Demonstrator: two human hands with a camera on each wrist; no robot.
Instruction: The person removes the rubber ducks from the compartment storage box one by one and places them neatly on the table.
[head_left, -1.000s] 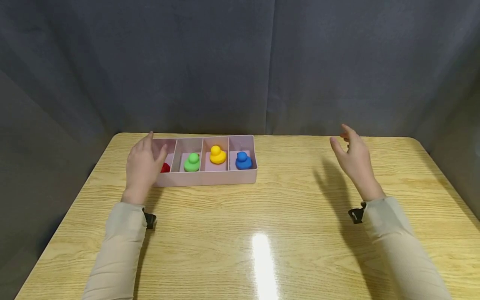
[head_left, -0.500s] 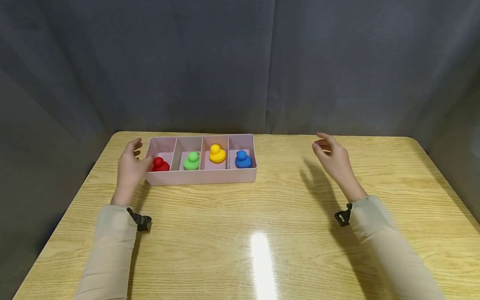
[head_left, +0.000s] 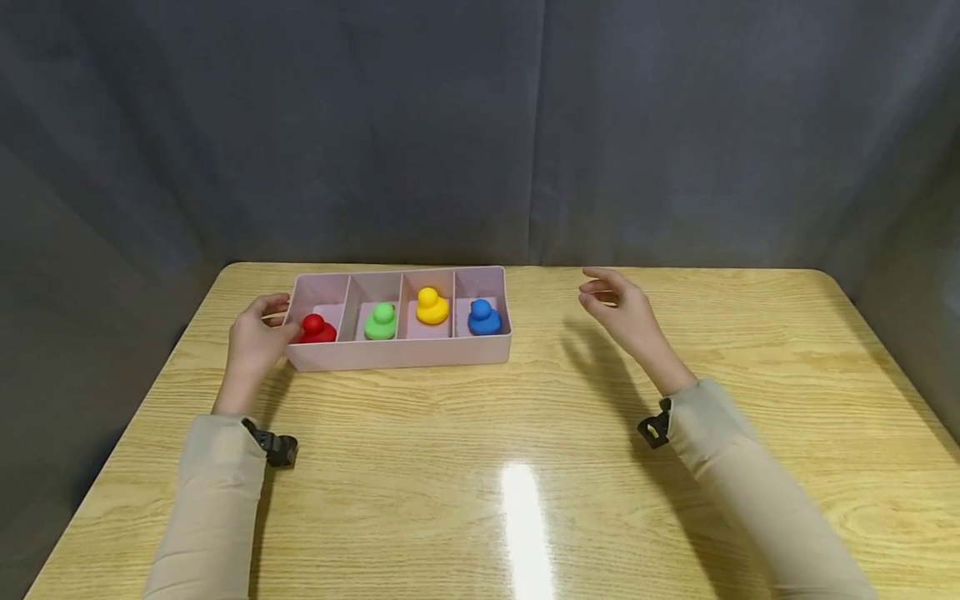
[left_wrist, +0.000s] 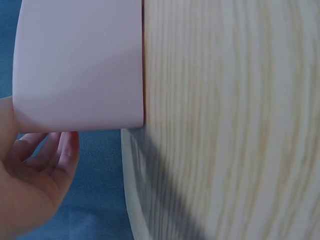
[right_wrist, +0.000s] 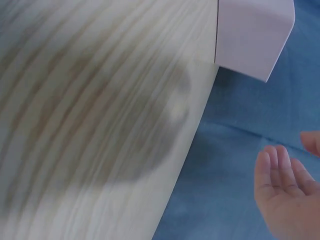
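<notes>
- Pink plastic, that is what I see my left hand (head_left: 255, 343) up against: the short left end of the pink divided tray (head_left: 397, 356), thumb at the near corner, fingers loosely curled along the end wall.
- From the left wrist view I see the tray's outer wall right above the curled fingers (left_wrist: 47, 152), but I cannot tell whether they actually clamp it or only rest beside it.
- My right hand (head_left: 626, 315) hovers above the wooden table (head_left: 525, 467), near the tray's right end and apart from it, fingers relaxed and slightly bent, holding nothing.
- The tray sits at the back of the table, left of centre, its long side facing me, split into four compartments.
- From left to right, each compartment holds one toy duck: the red duck (head_left: 317, 328), just beside my left thumb, then the green duck (head_left: 381, 322), the yellow duck (head_left: 431, 307) and the blue duck (head_left: 483, 317).
- Grey cloth (head_left: 480, 125) hangs behind and around the table.
</notes>
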